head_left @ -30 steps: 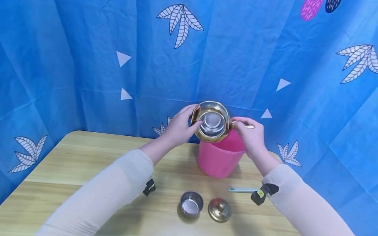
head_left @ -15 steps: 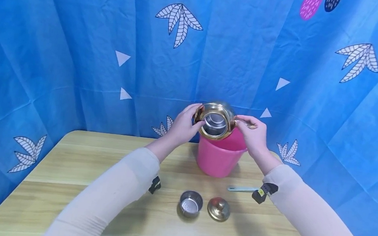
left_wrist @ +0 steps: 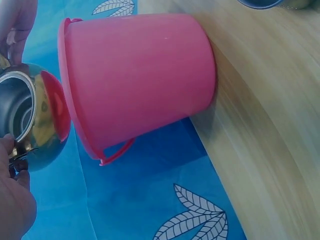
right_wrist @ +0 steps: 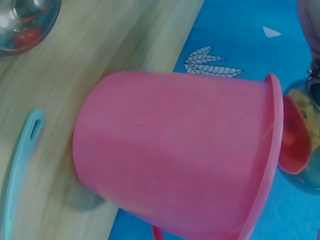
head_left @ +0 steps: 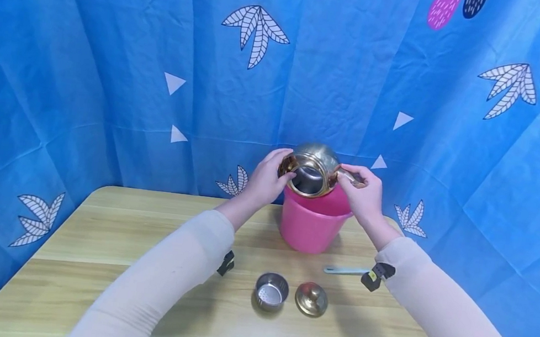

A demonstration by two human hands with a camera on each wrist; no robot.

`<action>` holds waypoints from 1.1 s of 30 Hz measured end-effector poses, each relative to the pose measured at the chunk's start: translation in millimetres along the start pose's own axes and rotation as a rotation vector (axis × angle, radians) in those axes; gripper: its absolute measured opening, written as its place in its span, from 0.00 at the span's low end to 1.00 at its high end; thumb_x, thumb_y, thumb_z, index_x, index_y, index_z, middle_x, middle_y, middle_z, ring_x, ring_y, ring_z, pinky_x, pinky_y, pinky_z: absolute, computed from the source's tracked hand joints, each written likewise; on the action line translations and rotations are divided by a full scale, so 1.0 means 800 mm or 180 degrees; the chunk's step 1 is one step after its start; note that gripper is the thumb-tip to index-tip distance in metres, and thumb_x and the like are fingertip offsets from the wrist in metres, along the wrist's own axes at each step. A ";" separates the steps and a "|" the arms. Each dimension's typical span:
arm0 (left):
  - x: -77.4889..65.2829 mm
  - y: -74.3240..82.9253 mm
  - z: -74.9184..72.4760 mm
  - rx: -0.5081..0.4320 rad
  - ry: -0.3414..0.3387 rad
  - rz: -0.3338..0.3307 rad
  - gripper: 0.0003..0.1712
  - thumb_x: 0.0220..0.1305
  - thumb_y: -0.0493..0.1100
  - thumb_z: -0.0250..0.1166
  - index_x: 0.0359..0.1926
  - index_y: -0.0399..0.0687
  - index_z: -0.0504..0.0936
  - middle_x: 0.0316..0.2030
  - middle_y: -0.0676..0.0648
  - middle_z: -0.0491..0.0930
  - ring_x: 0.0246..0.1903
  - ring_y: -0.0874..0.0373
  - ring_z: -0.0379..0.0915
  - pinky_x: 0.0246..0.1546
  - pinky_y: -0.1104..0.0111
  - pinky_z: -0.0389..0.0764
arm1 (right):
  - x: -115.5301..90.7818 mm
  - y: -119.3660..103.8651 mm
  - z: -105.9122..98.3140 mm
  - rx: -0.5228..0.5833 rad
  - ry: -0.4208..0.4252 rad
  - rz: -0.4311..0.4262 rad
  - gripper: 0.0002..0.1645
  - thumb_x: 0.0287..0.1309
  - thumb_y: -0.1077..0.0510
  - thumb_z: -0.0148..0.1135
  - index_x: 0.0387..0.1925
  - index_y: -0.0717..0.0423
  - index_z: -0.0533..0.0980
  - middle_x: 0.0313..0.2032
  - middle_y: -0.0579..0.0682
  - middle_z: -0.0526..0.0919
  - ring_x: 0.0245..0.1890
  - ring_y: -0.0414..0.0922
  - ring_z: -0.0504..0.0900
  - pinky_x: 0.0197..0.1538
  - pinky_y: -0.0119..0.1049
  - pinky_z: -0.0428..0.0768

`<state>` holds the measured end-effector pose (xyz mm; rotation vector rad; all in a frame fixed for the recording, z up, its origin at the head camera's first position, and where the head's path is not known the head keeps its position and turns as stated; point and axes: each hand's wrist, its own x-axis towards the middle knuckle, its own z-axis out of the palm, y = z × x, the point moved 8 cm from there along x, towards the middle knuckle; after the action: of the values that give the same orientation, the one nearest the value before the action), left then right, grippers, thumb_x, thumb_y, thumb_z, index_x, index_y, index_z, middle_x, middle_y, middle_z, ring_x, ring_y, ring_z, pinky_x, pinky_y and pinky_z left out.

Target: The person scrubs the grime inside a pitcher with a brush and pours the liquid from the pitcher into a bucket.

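Note:
In the head view a gold-coloured metal teapot (head_left: 320,155) with a silvery inside is held over a pink bucket (head_left: 311,231). It tilts so that its open mouth faces the person and downward. My left hand (head_left: 266,179) grips its left side, with the thumb at the mouth's rim. On the right side my right hand (head_left: 363,193) pinches the teapot's spout-like gold part. The left wrist view shows the teapot (left_wrist: 37,107) beside the bucket's rim, reflecting pink. What lies inside the bucket is hidden.
On the wooden table (head_left: 131,241) stand a perforated metal strainer cup (head_left: 271,292) and, beside it, a gold lid (head_left: 312,299) with a knob. A pale blue long handle (right_wrist: 22,165) lies to the right, partly behind the right arm. Blue curtain (head_left: 232,103) hangs behind and at the sides.
The teapot has tipped further, its mouth turning toward the person and downward while more of its rounded body shows. The left hand has shifted slightly right. Both hands keep their hold.

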<state>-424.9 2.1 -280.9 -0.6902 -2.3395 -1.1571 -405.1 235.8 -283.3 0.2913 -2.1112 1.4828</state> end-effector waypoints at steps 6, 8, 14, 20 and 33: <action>0.003 -0.001 0.003 0.0102 0.0024 0.0026 0.34 0.66 0.41 0.68 0.71 0.45 0.69 0.69 0.42 0.68 0.68 0.47 0.65 0.68 0.58 0.67 | -0.006 -0.028 0.001 0.0044 0.0009 -0.0345 0.18 0.59 0.67 0.65 0.51 0.67 0.81 0.50 0.63 0.83 0.44 0.33 0.81 0.45 0.22 0.80; 0.004 0.000 0.003 0.0125 0.0039 0.0051 0.34 0.65 0.40 0.69 0.71 0.44 0.69 0.69 0.42 0.68 0.67 0.47 0.66 0.67 0.59 0.68 | -0.012 -0.046 0.001 0.0048 0.0006 -0.0476 0.17 0.58 0.70 0.65 0.50 0.70 0.81 0.50 0.65 0.82 0.45 0.33 0.82 0.47 0.22 0.80; 0.005 0.000 0.003 0.0154 0.0049 0.0033 0.35 0.64 0.38 0.70 0.71 0.45 0.70 0.69 0.45 0.68 0.67 0.49 0.67 0.67 0.62 0.69 | -0.020 -0.068 0.002 -0.0069 0.0028 -0.0857 0.17 0.56 0.73 0.65 0.48 0.72 0.81 0.50 0.66 0.82 0.50 0.42 0.83 0.51 0.23 0.79; 0.007 -0.002 0.006 0.0155 0.0032 0.0035 0.38 0.61 0.34 0.71 0.71 0.43 0.69 0.69 0.45 0.68 0.67 0.49 0.66 0.67 0.64 0.68 | -0.025 -0.079 0.004 -0.0247 0.0093 -0.1349 0.16 0.51 0.77 0.66 0.45 0.73 0.82 0.46 0.69 0.82 0.53 0.53 0.83 0.55 0.26 0.78; 0.007 0.003 0.009 0.0197 0.0052 0.0064 0.42 0.57 0.28 0.71 0.72 0.40 0.66 0.69 0.42 0.68 0.64 0.48 0.70 0.65 0.65 0.70 | -0.031 -0.095 0.004 -0.0469 0.0104 -0.1896 0.19 0.45 0.81 0.67 0.43 0.76 0.81 0.43 0.70 0.82 0.51 0.65 0.82 0.56 0.24 0.76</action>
<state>-429.5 10.6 -280.2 -0.6787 -2.3391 -1.0730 -350.3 201.5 -236.5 0.7563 -1.8649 0.9700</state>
